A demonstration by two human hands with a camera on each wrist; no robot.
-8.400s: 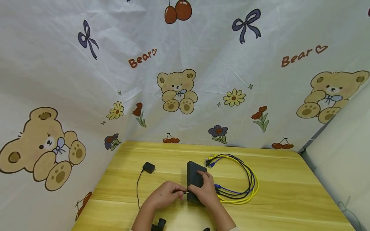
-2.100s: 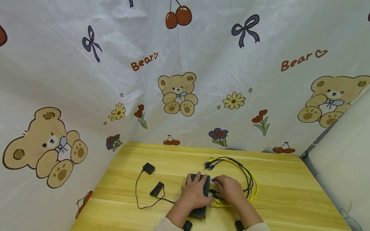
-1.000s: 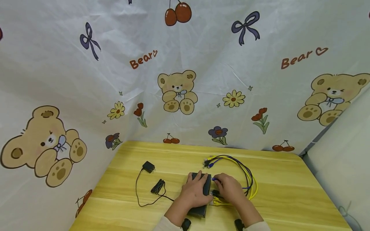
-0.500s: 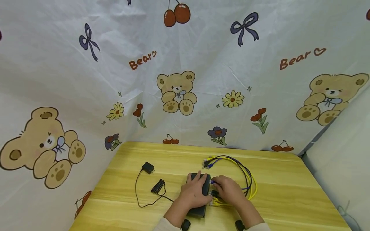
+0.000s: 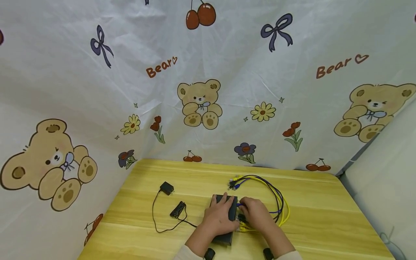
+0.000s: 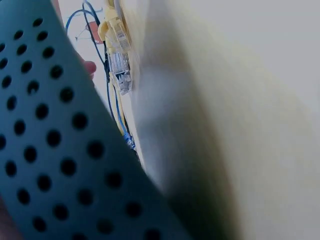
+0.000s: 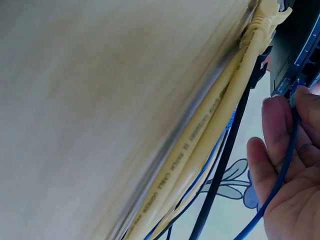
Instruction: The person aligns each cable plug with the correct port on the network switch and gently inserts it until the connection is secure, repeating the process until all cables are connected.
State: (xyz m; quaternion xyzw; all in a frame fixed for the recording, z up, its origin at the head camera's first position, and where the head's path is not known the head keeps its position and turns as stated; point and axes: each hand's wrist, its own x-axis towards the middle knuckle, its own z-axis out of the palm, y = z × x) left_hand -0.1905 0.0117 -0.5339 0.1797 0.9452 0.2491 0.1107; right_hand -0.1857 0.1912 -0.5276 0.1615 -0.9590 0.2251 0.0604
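A black network switch (image 5: 222,239) lies on the wooden table, and its perforated casing (image 6: 55,125) fills much of the left wrist view. My left hand (image 5: 219,217) rests on top of it, fingers spread, thumb along the right edge. Beside that edge, my right hand (image 5: 258,216) pinches the plug end of a blue Ethernet cable (image 5: 239,204) between thumb and fingers. In the right wrist view, this blue cable (image 7: 280,182) runs across the palm and its plug meets the row of ports (image 7: 311,62). The fingertips partly hide the plug.
Yellow cables (image 7: 215,122) and black ones lie alongside the switch, with loose plugs (image 6: 121,72) close to its port side. Their other ends curve round to plugs (image 5: 234,184) farther back. A power adapter (image 5: 167,188) and its bundled cord (image 5: 177,210) lie left, leading toward the switch.
Earlier the left hand pinched the power plug at the switch while the right held the switch. Now the left rests on top, and the blue plug has moved from beside the switch into its port side.
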